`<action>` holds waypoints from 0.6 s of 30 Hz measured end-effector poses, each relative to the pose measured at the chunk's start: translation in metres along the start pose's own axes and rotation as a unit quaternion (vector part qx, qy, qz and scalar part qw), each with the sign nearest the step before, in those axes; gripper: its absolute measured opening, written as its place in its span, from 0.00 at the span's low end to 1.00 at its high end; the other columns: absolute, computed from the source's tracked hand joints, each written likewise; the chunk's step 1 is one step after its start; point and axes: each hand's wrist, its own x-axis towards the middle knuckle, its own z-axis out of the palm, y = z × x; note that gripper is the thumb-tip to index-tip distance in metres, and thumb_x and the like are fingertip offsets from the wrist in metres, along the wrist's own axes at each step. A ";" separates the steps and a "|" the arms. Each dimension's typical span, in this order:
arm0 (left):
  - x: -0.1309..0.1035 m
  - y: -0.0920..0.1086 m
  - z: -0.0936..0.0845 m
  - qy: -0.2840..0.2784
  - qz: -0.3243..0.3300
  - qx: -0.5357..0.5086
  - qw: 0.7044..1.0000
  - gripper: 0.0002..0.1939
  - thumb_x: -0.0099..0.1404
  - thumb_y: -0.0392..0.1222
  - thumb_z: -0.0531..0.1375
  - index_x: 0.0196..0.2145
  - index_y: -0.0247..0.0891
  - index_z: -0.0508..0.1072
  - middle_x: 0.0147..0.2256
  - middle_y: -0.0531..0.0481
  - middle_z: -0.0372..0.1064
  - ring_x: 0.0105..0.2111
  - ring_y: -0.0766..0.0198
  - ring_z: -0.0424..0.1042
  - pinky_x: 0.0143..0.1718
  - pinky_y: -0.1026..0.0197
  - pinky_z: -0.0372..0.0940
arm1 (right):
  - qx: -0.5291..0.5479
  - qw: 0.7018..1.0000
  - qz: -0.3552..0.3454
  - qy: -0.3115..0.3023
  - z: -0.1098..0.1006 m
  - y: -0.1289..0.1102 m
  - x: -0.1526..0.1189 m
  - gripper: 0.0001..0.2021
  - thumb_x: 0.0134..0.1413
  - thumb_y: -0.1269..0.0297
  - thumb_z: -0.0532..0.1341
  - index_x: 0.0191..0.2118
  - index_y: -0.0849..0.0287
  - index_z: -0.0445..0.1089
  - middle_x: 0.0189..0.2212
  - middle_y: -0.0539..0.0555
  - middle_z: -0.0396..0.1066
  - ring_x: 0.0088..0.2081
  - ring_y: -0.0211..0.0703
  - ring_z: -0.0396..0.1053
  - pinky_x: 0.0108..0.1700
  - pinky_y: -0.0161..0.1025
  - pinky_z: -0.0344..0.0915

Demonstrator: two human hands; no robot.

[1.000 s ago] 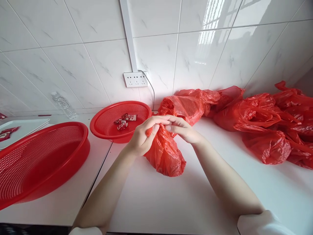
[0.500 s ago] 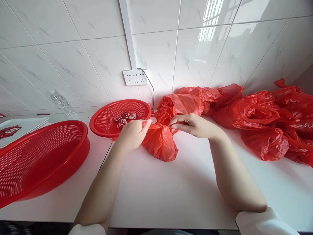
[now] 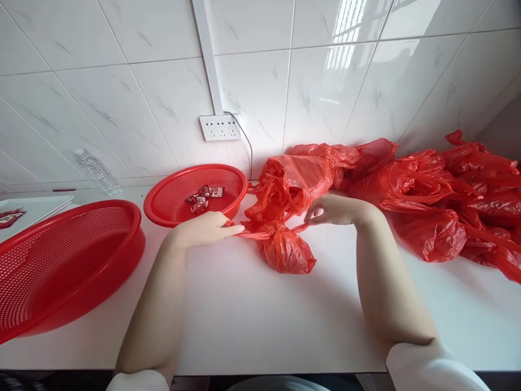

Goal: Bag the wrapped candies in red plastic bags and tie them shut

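Note:
A small filled red plastic bag [image 3: 288,251] rests on the white table between my hands, its twisted ends stretched out to both sides. My left hand [image 3: 209,228] is closed on the left end, beside the front rim of the small basket. The right end is pinched in the fingers of my right hand [image 3: 331,210]. Just behind the small bag lies a larger crumpled red bag [image 3: 309,176]. What the small bag holds is hidden.
A small red basket [image 3: 163,217] holds several red packets [image 3: 201,201]. At the left are a big red basket [image 3: 136,217], a white tray [image 3: 44,205] and a clear bottle [image 3: 97,172]. More red bags [image 3: 435,233] pile up at the right, along the tiled wall.
My hands have moved apart, pulling the bag's ends out sideways. The small bag has shifted slightly right and now shows a gathered neck.

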 end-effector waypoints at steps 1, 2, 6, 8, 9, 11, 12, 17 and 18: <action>0.000 0.002 0.001 0.000 0.023 0.003 1.000 0.24 0.59 0.64 0.60 0.42 0.45 0.80 0.44 0.46 0.78 0.42 0.51 0.76 0.38 0.59 0.66 | -0.014 1.000 0.014 0.003 0.000 -0.005 -0.001 0.12 0.46 0.51 0.67 0.30 0.55 0.79 0.30 0.54 0.76 0.32 0.47 0.72 0.34 0.41 0.67; 0.000 0.004 0.002 0.001 0.047 0.007 0.999 0.28 0.57 0.64 0.62 0.50 0.47 0.76 0.50 0.47 0.75 0.48 0.51 0.74 0.43 0.58 0.66 | -0.031 0.999 0.036 -0.002 -0.001 -0.011 -0.003 0.14 0.48 0.50 0.66 0.34 0.54 0.79 0.32 0.55 0.77 0.35 0.49 0.73 0.36 0.41 0.68; 0.016 0.016 0.023 -0.046 0.137 0.055 0.988 0.47 0.48 0.58 0.69 0.65 0.51 0.61 0.63 0.49 0.61 0.60 0.49 0.63 0.54 0.56 0.63 | -0.038 0.996 0.050 -0.056 0.002 -0.040 -0.007 0.21 0.55 0.44 0.60 0.43 0.55 0.77 0.41 0.56 0.77 0.42 0.52 0.74 0.41 0.43 0.69; 0.026 0.021 0.038 -0.091 0.162 0.074 0.980 0.49 0.47 0.57 0.70 0.65 0.52 0.59 0.65 0.48 0.59 0.61 0.46 0.62 0.54 0.54 0.63 | -0.021 0.996 0.015 -0.081 0.008 -0.053 -0.009 0.24 0.56 0.42 0.58 0.47 0.55 0.75 0.45 0.56 0.76 0.46 0.53 0.73 0.44 0.44 0.69; 0.030 0.022 0.045 -0.106 0.165 0.078 0.977 0.49 0.48 0.58 0.69 0.65 0.52 0.59 0.64 0.48 0.59 0.61 0.45 0.62 0.54 0.53 0.64 | -0.017 0.996 -0.003 -0.082 0.013 -0.058 -0.010 0.25 0.56 0.41 0.58 0.50 0.55 0.73 0.48 0.57 0.74 0.48 0.54 0.72 0.47 0.45 0.69; 0.036 0.021 0.057 -0.105 0.162 0.078 0.978 0.47 0.51 0.60 0.67 0.66 0.50 0.58 0.64 0.46 0.59 0.62 0.44 0.61 0.54 0.50 0.64 | -0.029 0.998 -0.015 -0.057 0.027 -0.064 -0.014 0.31 0.53 0.38 0.59 0.57 0.54 0.68 0.54 0.59 0.71 0.53 0.58 0.70 0.51 0.49 0.67; 0.038 0.018 0.063 -0.092 0.162 0.075 0.980 0.47 0.52 0.60 0.66 0.66 0.50 0.57 0.66 0.45 0.57 0.63 0.43 0.59 0.55 0.48 0.64 | -0.044 0.998 -0.011 -0.040 0.036 -0.064 -0.017 0.36 0.51 0.37 0.61 0.60 0.54 0.65 0.57 0.60 0.68 0.56 0.61 0.68 0.54 0.52 0.65; 0.036 -0.011 0.096 0.009 0.223 0.062 0.973 0.47 0.49 0.61 0.69 0.63 0.44 0.60 0.71 0.43 0.37 0.70 0.41 0.41 0.63 0.41 0.54 | -0.102 0.995 0.000 -0.019 0.093 -0.044 -0.025 0.59 0.37 0.37 0.69 0.71 0.58 0.46 0.67 0.69 0.51 0.68 0.71 0.48 0.64 0.67 0.49; 0.035 -0.017 0.103 0.025 0.241 0.062 0.968 0.46 0.49 0.60 0.69 0.62 0.44 0.61 0.71 0.41 0.41 0.70 0.41 0.41 0.64 0.40 0.52 | -0.099 0.995 -0.007 -0.021 0.103 -0.038 -0.024 0.59 0.37 0.40 0.70 0.71 0.58 0.44 0.67 0.69 0.51 0.68 0.70 0.48 0.64 0.67 0.49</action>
